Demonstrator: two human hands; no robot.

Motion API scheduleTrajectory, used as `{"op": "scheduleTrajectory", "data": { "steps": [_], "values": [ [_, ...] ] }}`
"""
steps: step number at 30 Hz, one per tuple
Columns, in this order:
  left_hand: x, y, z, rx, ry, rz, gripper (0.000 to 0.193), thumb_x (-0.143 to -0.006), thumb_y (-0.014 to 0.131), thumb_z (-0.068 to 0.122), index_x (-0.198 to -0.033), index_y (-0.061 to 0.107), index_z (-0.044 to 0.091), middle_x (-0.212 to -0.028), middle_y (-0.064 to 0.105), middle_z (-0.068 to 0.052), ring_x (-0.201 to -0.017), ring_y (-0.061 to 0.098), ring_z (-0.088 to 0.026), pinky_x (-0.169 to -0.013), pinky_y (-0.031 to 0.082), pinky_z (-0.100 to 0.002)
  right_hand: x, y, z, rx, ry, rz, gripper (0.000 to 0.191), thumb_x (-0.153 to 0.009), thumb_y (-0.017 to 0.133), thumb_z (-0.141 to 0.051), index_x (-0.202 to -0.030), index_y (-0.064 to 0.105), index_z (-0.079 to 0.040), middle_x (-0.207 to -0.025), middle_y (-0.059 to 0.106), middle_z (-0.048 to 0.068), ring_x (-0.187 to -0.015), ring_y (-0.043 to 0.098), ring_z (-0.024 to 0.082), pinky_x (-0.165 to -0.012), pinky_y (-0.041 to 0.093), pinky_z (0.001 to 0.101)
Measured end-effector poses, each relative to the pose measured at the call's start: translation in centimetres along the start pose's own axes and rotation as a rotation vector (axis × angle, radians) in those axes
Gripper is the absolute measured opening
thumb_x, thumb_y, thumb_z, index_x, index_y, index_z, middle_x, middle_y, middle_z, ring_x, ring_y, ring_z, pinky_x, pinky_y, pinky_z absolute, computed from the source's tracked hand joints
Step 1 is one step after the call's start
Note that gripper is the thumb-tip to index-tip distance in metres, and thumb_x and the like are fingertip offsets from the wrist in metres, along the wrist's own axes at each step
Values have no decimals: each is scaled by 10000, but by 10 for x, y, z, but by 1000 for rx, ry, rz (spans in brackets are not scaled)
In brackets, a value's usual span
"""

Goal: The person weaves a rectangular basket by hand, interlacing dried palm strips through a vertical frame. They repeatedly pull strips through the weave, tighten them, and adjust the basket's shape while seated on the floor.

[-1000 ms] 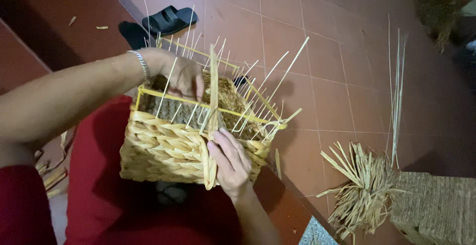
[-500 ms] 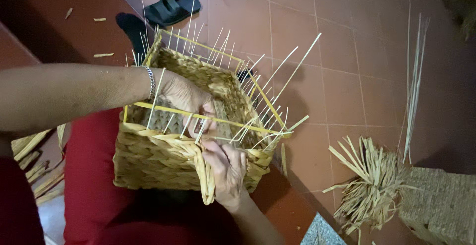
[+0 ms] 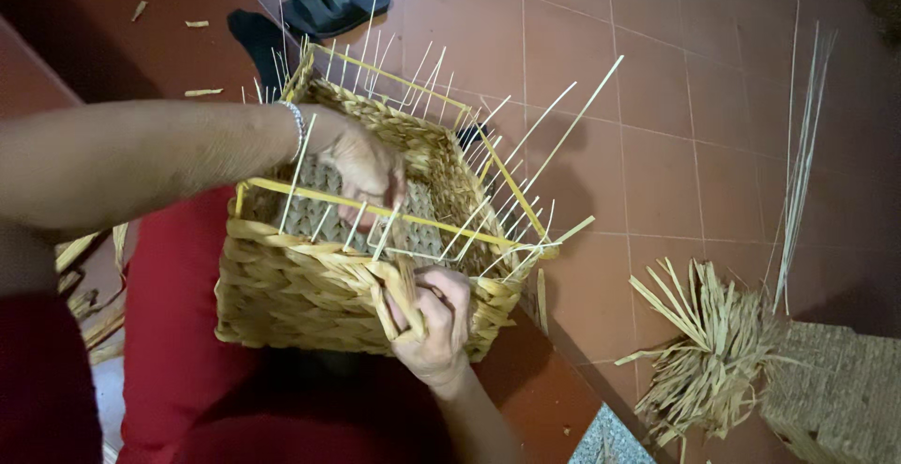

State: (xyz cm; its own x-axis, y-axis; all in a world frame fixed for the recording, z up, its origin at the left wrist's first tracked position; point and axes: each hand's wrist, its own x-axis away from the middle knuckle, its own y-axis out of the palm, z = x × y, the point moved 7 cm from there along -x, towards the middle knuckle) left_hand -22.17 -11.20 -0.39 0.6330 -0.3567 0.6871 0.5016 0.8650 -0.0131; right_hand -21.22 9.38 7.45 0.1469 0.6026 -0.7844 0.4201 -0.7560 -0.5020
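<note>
A half-woven straw basket (image 3: 319, 295) rests on the person's lap, on red cloth (image 3: 169, 351), tipped so its open mouth faces up and away from them. Thin pale stakes (image 3: 526, 145) stick up all around its rim, tied by a yellow frame (image 3: 375, 209). The left hand (image 3: 366, 168) reaches down inside the basket, fingers curled against the inner wall just behind the near rim; whether it pinches anything I cannot tell. The right hand (image 3: 434, 319) sits on the outside of the near wall, closed around a flat straw strand (image 3: 399, 290) at the rim. So the basket wall lies between the two hands. A bundle of loose straw (image 3: 709, 351) lies on the tiled floor (image 3: 657, 79) to the right, a dark sandal (image 3: 333, 4) beyond the basket.
</note>
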Motion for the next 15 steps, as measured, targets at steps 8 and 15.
{"op": "scheduleTrajectory", "data": {
  "steps": [8, 15],
  "values": [
    [-27, -13, 14, -220, -155, 86, 171, -922, 566, 134, -830, 574, -10, -667, 570, -74, -544, 545, -190, -474, 489, -334, -8, -4, -5, -29, -136, -48, 371, -796, 898, -124, -1108, 699, -123, -1123, 649, 30, -1021, 626, 238, -838, 514, 375],
    [-17, -15, 2, -246, -341, 290, 130, -924, 540, 105, -814, 578, 47, -637, 546, -34, -534, 539, -155, -483, 439, -319, -6, -19, -2, -96, -115, -2, 408, -814, 872, -28, -1154, 685, -154, -1150, 614, 94, -1058, 621, 258, -890, 517, 393]
  ]
}}
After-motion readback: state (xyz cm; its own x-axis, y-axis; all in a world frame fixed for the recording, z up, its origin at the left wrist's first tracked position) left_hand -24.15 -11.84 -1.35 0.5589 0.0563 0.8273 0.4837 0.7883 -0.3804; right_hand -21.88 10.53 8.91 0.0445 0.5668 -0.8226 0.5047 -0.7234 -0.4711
